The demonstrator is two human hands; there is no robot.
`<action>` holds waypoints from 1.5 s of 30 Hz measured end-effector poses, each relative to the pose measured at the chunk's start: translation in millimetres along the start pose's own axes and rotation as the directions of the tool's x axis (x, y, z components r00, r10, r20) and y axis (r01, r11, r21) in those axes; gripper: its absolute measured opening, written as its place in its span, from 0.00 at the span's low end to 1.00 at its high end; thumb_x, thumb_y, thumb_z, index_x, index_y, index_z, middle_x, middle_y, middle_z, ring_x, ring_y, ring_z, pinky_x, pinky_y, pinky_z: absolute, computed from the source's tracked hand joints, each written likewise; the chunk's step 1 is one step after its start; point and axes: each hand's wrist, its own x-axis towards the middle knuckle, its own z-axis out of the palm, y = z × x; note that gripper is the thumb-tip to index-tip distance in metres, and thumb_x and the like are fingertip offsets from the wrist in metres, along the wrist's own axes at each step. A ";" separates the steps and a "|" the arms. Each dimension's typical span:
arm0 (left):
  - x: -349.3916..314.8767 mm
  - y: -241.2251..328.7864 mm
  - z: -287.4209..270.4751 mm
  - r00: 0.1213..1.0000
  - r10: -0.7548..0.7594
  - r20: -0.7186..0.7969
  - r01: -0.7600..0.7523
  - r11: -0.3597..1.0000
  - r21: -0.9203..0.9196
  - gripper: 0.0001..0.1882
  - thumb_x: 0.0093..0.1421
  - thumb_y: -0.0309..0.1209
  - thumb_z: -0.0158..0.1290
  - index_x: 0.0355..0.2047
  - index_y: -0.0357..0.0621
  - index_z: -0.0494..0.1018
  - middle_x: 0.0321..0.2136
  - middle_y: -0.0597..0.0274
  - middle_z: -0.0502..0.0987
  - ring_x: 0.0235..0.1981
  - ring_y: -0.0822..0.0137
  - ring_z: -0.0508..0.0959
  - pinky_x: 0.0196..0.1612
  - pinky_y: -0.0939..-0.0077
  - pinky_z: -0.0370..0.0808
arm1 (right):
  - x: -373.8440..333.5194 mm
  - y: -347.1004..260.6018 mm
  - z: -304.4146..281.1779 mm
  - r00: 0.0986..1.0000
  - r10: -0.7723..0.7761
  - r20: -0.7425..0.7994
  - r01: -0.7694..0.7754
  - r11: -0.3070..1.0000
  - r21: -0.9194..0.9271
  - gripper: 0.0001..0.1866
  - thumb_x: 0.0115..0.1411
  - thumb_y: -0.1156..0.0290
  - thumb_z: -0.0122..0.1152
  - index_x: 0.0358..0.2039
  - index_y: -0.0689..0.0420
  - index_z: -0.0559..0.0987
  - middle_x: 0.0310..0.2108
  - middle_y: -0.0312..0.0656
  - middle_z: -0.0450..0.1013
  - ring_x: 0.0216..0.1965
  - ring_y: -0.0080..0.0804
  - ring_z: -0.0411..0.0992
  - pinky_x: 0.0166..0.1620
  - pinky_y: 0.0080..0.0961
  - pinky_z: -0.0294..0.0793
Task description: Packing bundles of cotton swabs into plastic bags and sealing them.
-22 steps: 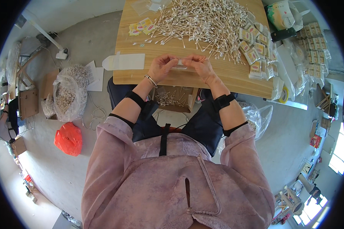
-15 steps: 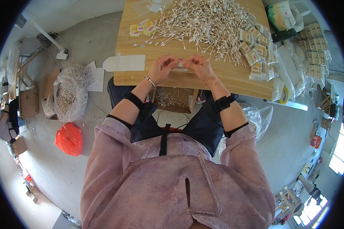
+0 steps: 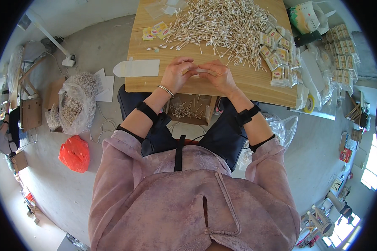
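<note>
Left hand (image 3: 176, 75) fingers part into loose curl, hold unclear; right hand (image 3: 221, 77) fingertips pinch translucent packet (image 3: 202, 70). Cotton-swab pile (image 3: 226, 31) at 1 o'clock.

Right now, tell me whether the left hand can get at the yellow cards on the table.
Probably yes: the yellow cards lie beyond the left hand, a little leftward, with mostly bare tabletop between. The hand seems busy with a small pale item, though.
</note>
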 end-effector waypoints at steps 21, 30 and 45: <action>-1.7 16.1 -0.4 0.938 0.346 -0.006 -0.292 0.802 0.521 0.12 0.45 0.29 0.53 0.33 0.53 0.77 0.30 0.76 0.74 0.33 0.71 0.71 0.40 0.74 0.68 | 2.4 -9.5 -3.5 0.939 -0.344 0.002 0.295 0.802 -0.520 0.13 0.44 0.77 0.62 0.33 0.55 0.80 0.33 0.35 0.76 0.35 0.32 0.74 0.34 0.26 0.74; -17.8 16.3 6.3 0.950 0.307 -0.059 -0.237 0.831 0.503 0.17 0.45 0.29 0.52 0.39 0.52 0.77 0.37 0.76 0.75 0.33 0.73 0.72 0.38 0.75 0.68 | -2.3 -14.9 -7.2 0.904 -0.420 0.076 0.367 0.673 -0.642 0.15 0.44 0.74 0.60 0.36 0.56 0.80 0.37 0.34 0.75 0.38 0.29 0.73 0.34 0.25 0.74; -18.5 13.4 3.4 0.947 0.322 -0.018 -0.265 0.809 0.524 0.18 0.46 0.29 0.52 0.40 0.54 0.77 0.39 0.77 0.75 0.34 0.74 0.73 0.40 0.73 0.66 | -9.6 -17.0 -4.8 0.924 -0.375 0.074 0.333 0.694 -0.638 0.15 0.47 0.71 0.57 0.38 0.57 0.79 0.37 0.34 0.73 0.35 0.28 0.72 0.33 0.24 0.71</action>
